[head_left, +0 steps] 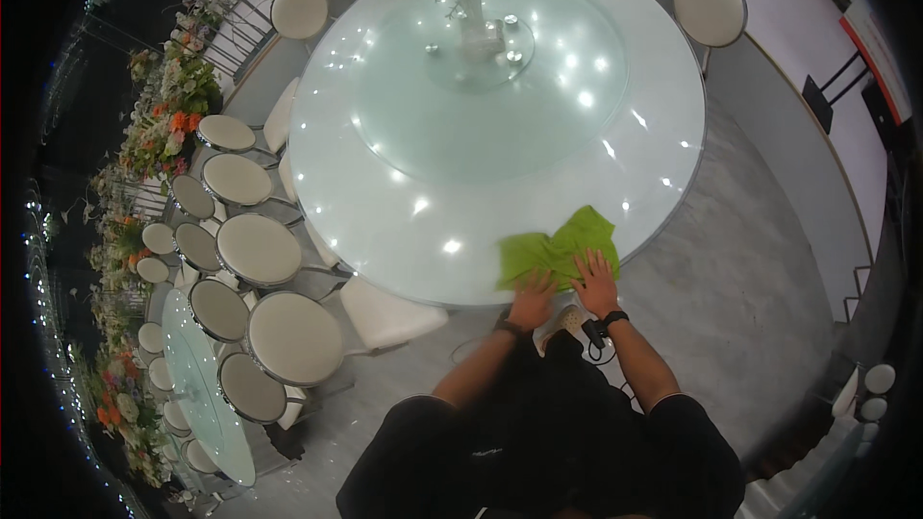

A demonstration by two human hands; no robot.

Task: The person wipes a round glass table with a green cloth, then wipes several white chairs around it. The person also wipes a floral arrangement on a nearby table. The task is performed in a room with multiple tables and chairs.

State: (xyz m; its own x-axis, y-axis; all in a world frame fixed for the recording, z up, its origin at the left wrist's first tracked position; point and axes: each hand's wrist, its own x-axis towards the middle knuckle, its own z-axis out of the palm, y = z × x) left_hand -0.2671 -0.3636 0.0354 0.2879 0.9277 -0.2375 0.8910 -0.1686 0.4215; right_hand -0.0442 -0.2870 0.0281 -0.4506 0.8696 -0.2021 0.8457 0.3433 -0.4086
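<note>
A bright green cloth (558, 248) lies spread and partly rumpled on the near edge of a round white table (327, 173). My right hand (598, 284) rests flat on the cloth's right part, fingers spread. On its lower left part is my left hand (532, 300), slightly blurred, with the fingers stretched over the fabric. Both hands press from above rather than gripping. A round glass turntable (404, 125) covers the table's middle and reflects many ceiling lights.
A clear vase (468, 14) with greenery stands on the turntable, small shiny holders around it. White-seated chairs (295, 337) crowd the left side. Another glass-topped table (207, 394) stands beyond them. Flower arrangements (178, 125) line the far left. A low grey platform edge (784, 125) curves along the right.
</note>
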